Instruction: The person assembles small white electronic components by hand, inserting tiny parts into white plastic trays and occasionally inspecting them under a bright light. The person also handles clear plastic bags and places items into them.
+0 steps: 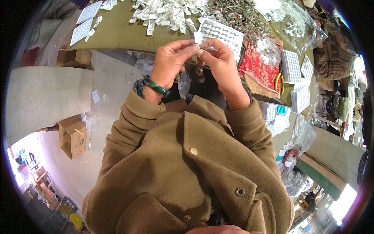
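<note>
Both my hands meet in front of me at the table's near edge. Between their fingertips stands a small white plastic piece (198, 38). My left hand (171, 58), with a dark green bangle on its wrist, pinches it from the left. My right hand (219, 58) closes in from the right, thumb and forefinger pressed together beside it. Whatever else the fingertips hold is too small to make out. Just beyond my right hand lies a white tray (224, 33) with rows of round silvery parts. A heap of similar white plastic pieces (163, 13) spreads across the table beyond my left hand.
Right of the tray are a pile of small metal parts (237, 13), a red patterned cloth (255, 58), yellow-handled pliers (279, 83) and stacked white trays (291, 66). White grid trays (82, 30) lie at far left. A cardboard box (72, 136) stands on the floor.
</note>
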The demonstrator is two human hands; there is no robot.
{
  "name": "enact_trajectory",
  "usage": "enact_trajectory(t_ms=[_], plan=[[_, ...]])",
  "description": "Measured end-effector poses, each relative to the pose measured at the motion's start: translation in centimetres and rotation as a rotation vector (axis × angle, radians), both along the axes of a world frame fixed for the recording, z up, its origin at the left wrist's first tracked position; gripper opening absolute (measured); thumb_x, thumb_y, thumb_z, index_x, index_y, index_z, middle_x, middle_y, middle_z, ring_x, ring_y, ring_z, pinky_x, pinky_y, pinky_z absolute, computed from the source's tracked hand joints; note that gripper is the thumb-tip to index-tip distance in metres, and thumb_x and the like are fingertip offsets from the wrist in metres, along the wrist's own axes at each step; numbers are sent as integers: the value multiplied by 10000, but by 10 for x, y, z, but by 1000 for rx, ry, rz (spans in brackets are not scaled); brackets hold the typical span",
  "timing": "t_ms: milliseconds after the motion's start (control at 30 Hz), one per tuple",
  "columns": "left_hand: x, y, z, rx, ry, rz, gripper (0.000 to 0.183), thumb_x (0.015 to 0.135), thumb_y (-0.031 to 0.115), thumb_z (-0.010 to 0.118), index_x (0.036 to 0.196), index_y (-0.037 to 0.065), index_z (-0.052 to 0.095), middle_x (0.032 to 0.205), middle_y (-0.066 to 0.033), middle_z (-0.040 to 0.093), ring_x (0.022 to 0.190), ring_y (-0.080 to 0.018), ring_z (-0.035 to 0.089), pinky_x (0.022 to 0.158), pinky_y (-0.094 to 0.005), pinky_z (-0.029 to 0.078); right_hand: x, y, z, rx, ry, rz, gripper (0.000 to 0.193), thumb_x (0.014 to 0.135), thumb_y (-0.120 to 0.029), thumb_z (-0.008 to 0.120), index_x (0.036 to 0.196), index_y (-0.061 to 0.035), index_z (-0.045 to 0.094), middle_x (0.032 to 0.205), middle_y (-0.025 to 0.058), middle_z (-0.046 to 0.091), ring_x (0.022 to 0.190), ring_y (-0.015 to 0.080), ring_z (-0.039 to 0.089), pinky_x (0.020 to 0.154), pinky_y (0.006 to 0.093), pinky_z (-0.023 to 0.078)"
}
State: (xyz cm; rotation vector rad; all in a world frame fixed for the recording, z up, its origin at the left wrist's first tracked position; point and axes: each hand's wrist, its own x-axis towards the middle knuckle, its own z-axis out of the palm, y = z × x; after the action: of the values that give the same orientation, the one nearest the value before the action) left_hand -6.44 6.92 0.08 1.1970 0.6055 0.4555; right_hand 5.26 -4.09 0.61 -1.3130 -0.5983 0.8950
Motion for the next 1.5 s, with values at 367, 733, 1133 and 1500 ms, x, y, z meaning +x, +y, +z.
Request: enact_trajectory(t_ms=[367, 733, 1133, 1500], plan=[[-5, 3, 9, -288, -47, -2, 245, 919, 162, 614, 1118, 23, 642, 990, -31, 695, 702, -16, 541, 467, -139, 366, -2, -1, 1, 238, 422, -90, 158, 848, 26, 545, 982, -58, 543, 841, 33, 600, 731, 115, 532, 723, 267, 447], [-11, 11, 7, -975, -212, -48, 302, 959, 150, 538, 1225, 7, 530, 1215, -100, 610, 717, -38, 562, 434, -138, 413, -8, 2, -5, 359, 658, -71, 163, 829, 41, 529, 934, -83, 520, 727, -9, 506, 632, 104, 448, 668, 276, 418], [4, -5, 1, -940, -34, 75, 239, 929, 234, 637, 1091, 61, 606, 1059, -53, 666, 895, -113, 671, 419, -106, 393, 6, -42, -16, -58, -719, -250, 105, 874, -68, 620, 944, 3, 652, 813, 57, 641, 787, 107, 600, 718, 272, 492], [15, -27, -3, -499, 84, -198, 227, 949, 163, 563, 1125, 41, 637, 1066, -60, 690, 942, -79, 659, 486, -122, 393, 70, -49, -4, -295, -1049, -320, 97, 832, -81, 649, 918, -49, 680, 783, 132, 628, 685, 296, 627, 617, 361, 489]])
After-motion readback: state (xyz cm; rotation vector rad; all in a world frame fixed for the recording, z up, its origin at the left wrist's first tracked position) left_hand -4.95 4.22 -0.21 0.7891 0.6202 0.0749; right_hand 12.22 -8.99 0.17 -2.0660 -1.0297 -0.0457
